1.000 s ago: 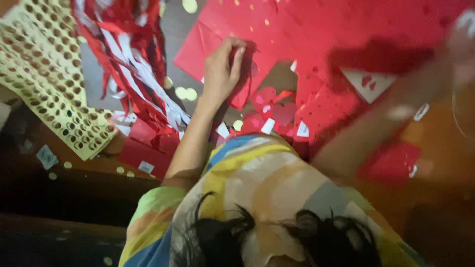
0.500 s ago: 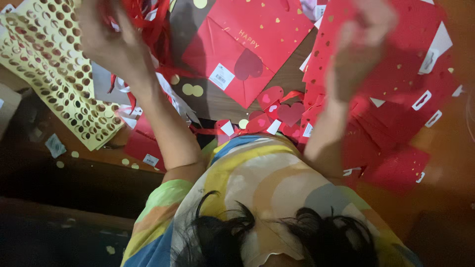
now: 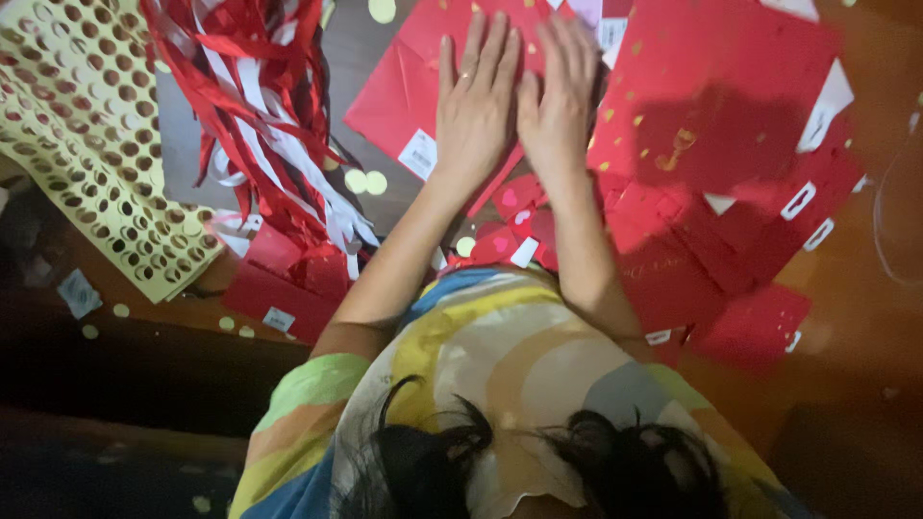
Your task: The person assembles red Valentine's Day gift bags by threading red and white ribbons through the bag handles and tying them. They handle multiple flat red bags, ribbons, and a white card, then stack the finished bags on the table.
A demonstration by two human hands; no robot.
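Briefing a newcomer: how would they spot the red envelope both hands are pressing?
Start at the bundle of red and white ribbons; the red envelope lies just beside it. Unlike its neighbours, it lies under the left hand and right hand, with a white sticker.

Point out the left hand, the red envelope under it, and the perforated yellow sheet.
left hand (image 3: 473, 111), head view, back of hand.
red envelope (image 3: 399, 96), head view, bare left part.
perforated yellow sheet (image 3: 82, 135), head view, middle.
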